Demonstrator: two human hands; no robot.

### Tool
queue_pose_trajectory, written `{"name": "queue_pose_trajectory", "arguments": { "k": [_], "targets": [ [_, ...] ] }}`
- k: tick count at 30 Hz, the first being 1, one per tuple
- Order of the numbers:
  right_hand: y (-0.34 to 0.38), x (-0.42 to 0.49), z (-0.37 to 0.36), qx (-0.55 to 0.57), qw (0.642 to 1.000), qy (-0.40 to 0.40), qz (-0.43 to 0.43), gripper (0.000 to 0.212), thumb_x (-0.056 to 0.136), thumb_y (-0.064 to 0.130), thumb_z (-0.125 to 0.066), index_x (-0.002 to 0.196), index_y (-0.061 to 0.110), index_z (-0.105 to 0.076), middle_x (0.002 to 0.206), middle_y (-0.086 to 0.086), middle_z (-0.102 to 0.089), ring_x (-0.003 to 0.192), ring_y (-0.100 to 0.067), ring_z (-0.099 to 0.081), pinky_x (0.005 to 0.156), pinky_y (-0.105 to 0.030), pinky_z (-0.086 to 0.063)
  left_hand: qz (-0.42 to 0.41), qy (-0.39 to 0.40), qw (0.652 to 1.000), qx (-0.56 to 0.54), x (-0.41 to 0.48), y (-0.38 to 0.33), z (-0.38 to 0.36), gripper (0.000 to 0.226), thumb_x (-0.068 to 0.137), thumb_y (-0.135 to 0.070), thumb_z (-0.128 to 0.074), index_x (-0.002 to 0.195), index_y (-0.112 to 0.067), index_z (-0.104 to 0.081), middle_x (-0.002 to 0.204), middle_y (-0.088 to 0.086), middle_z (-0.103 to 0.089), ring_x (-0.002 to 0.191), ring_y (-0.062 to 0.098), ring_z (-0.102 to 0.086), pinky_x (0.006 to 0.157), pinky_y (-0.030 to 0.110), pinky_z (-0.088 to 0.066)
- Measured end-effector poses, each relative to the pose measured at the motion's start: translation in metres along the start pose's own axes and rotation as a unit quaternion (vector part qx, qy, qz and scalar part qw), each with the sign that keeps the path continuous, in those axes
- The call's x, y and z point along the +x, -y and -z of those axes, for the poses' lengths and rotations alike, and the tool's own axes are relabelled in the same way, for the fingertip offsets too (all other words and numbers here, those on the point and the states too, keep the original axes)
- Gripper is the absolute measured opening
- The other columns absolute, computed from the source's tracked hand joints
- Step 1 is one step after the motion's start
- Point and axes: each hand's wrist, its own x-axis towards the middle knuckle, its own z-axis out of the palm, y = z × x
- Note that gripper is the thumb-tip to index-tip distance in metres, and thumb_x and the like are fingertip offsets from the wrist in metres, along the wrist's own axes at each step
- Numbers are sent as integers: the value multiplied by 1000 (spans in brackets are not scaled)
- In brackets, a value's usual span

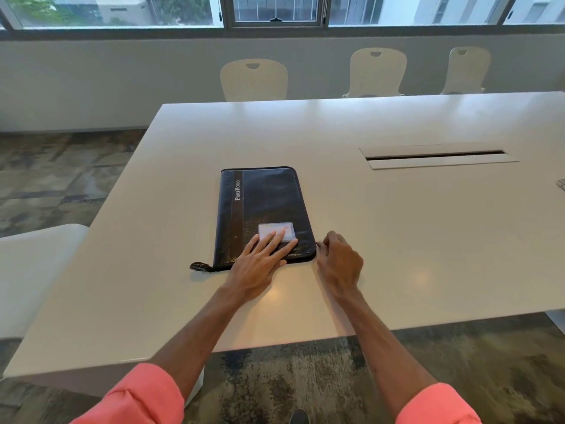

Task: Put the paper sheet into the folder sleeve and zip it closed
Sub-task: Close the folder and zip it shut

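Observation:
A dark leather folder (pixel 263 203) marked "PortFolio" lies shut on the white table (pixel 397 240), with a clear card window near its front right corner. My left hand (pixel 263 261) presses flat on that front part, fingers straight. My right hand (pixel 339 258) sits just off the folder's front right corner, fingers curled, pinching what looks like the zipper pull at the edge. A short strap tab (pixel 200 266) sticks out at the folder's front left corner. No paper sheet shows.
A long cable slot (pixel 437 156) is set into the table at the right. Pale chairs (pixel 253 79) stand along the far side, and another chair (pixel 33 264) is at my left. Something pale lies at the far right edge (pixel 561 185).

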Motion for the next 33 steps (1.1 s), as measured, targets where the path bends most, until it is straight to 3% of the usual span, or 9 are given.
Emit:
{"name": "queue_pose_trajectory", "arguments": {
  "k": [6, 12, 16, 28, 33],
  "targets": [
    [-2, 19, -3, 17, 999, 23, 27, 19, 109, 38, -61, 103, 21, -63, 99, 6, -71, 80, -22, -71, 64, -32, -52, 3, -6, 1000, 1, 2, 1, -4, 62, 118, -50, -25, 172, -47, 5, 184, -1, 0, 171, 22, 0, 139, 52, -9],
    [-22, 22, -1, 84, 988, 78, 102, 11, 98, 21, -64, 90, 22, -57, 86, 7, -67, 73, -23, -64, 66, -38, -55, 8, -38, 999, 10, 3, 3, -12, 60, 118, -49, -24, 172, -47, 1, 183, -2, -7, 171, 21, -7, 138, 52, -14],
    [-16, 31, -4, 72, 992, 61, 81, 16, 100, 24, -63, 89, 21, -53, 85, 5, -65, 70, -26, -62, 61, -34, -42, 0, -52, 999, 3, 2, 5, -16, 60, 118, -47, -27, 173, -46, -3, 183, -1, -13, 170, 22, -12, 138, 52, -18],
    [7, 87, -17, 90, 994, 55, 37, 19, 108, 32, -64, 99, 15, -62, 98, 1, -72, 84, -25, -70, 77, -43, -59, -28, -37, 999, -10, 5, 13, -15, 63, 115, -53, -32, 173, -47, -8, 182, -3, -20, 168, 22, -18, 136, 50, -20],
    [13, 94, -23, 90, 995, 43, 30, 19, 104, 33, -68, 94, 18, -61, 92, 4, -70, 79, -22, -67, 74, -40, -58, -37, -47, 992, -115, 25, 37, 6, 49, 115, -64, -31, 160, -49, -42, 160, -20, -50, 152, 3, -39, 125, 36, -35]
  ]
}}
